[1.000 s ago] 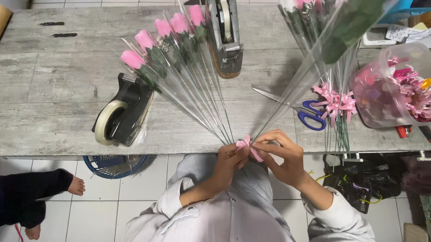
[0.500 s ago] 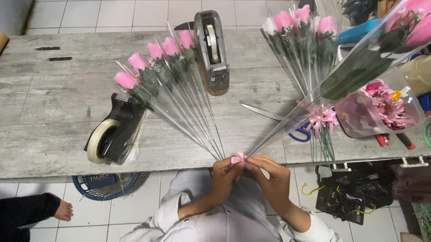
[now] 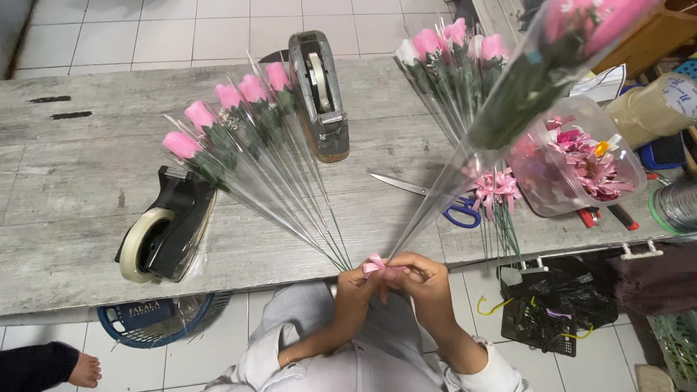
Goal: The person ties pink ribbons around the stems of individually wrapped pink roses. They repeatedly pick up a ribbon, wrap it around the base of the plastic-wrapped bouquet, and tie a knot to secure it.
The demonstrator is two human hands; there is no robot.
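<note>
Spanning the frame, the grey weathered wooden plank counter (image 3: 70, 209) has a rough, streaked grain. On it lies a fan of pink fabric roses in clear cellophane sleeves (image 3: 242, 150), blooms pointing up-left, stems converging at the near edge. A second wrapped bunch (image 3: 446, 68) stands behind. Flanking the fan are a black tape dispenser with a cream tape roll (image 3: 162, 232) and a grey metal tape dispenser (image 3: 319, 94). To the right sit a clear plastic tub of pink ribbon bows (image 3: 577, 161), blue-handled scissors (image 3: 441, 201), and loose pink bows on thin wires (image 3: 497, 189).

One cellophane-sleeved pink rose (image 3: 522, 78) is held off the counter edge; its long axis runs from the hands up-right toward the camera, bloom uppermost and blurred.

The left hand (image 3: 355, 285) and right hand (image 3: 423, 276) meet at the sleeve base. Both grips are clenched around a small pink ribbon bow (image 3: 375, 264) and the stem end.
</note>
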